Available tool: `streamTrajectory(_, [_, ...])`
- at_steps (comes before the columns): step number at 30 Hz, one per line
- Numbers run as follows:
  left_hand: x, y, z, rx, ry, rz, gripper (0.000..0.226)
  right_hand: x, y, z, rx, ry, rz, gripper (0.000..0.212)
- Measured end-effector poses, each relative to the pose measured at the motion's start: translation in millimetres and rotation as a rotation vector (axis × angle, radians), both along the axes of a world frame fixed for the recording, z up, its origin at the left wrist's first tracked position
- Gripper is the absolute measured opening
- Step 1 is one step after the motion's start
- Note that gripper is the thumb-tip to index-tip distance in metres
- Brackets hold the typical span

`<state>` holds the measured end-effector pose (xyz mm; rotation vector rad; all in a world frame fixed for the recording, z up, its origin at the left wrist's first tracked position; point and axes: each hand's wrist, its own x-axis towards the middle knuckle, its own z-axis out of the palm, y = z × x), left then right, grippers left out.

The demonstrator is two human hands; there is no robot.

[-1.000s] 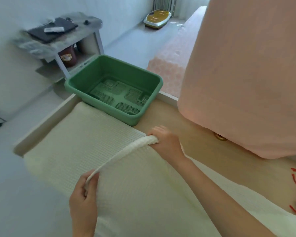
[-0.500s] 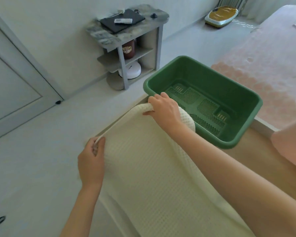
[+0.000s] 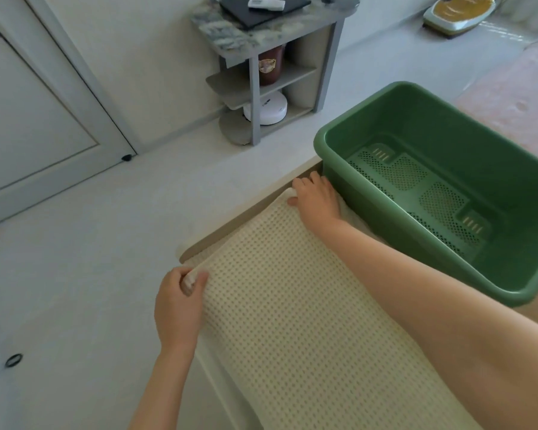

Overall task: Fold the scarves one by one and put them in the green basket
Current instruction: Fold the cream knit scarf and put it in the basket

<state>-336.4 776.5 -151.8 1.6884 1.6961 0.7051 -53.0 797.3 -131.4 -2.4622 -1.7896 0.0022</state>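
Scarf (image 3: pixel 280 311) (cream, waffle weave) lay flat on the table (image 3: pixel 235 231), just beside the basket (image 3: pixel 448 128). Left hand (image 3: pixel 180 302) had its grip pinched on the near corner; right hand (image 3: pixel 316 202) had its grip on the far corner.

Soft, bright daylight around me; glare streaks the floor (image 3: pixel 494 29) at top right, straight lines bow near the edges.

scarf (image 3: pixel 292 321) on table (image 3: pixel 230 234), basket (image 3: pixel 385 193) right of it, shelf unit (image 3: pixel 271 57) behind
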Motion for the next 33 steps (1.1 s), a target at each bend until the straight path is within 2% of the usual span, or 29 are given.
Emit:
streamTrajectory(4, [-2, 7, 0, 0.177, 0.024, 0.095, 0.016, 3, -1, -7, 0.001, 0.059, -0.032, 0.025])
streamTrajectory(7, [3, 15, -12, 0.162, 0.052, 0.125, 0.021, 6, 3, -18, -0.052, -0.008, -0.005, 0.031])
streamTrajectory(10, [4, 15, -27, 0.035, -0.019, 0.172, 0.037, 3, 1, -25, -0.039, -0.055, -0.019, 0.033])
streamTrajectory(13, [-3, 11, -30, -0.207, -0.167, 0.161, 0.052, -7, -6, -23, 0.047, -0.073, -0.023, 0.039])
streamTrajectory(15, [-10, 8, -27, -0.345, -0.238, 0.059, 0.060, -19, -19, -17, 0.172, -0.022, -0.023, 0.046])
streamTrajectory(17, [-18, 7, -24, -0.413, -0.274, -0.004, 0.059, -36, -40, -8, 0.238, 0.102, -0.023, 0.051])
streamTrajectory(21, [-26, 8, -18, -0.307, -0.185, -0.041, 0.038, -72, -96, -5, 0.059, 0.287, 0.039, 0.061])
streamTrajectory(24, [-20, 7, -11, -0.203, -0.217, -0.004, 0.030, -84, -131, -27, -0.146, 0.261, 0.106, 0.072])
streamTrajectory(26, [-15, 6, -8, -0.200, -0.297, 0.038, 0.029, -81, -143, -41, -0.188, 0.239, 0.119, 0.076])
streamTrajectory(29, [-16, 4, -8, -0.269, -0.360, 0.099, 0.030, -75, -151, -47, -0.201, 0.230, 0.124, 0.075])
streamTrajectory(33, [-23, -2, -2, -0.512, -0.544, 0.135, 0.041, -81, -170, -48, -0.182, 0.231, 0.132, 0.070])
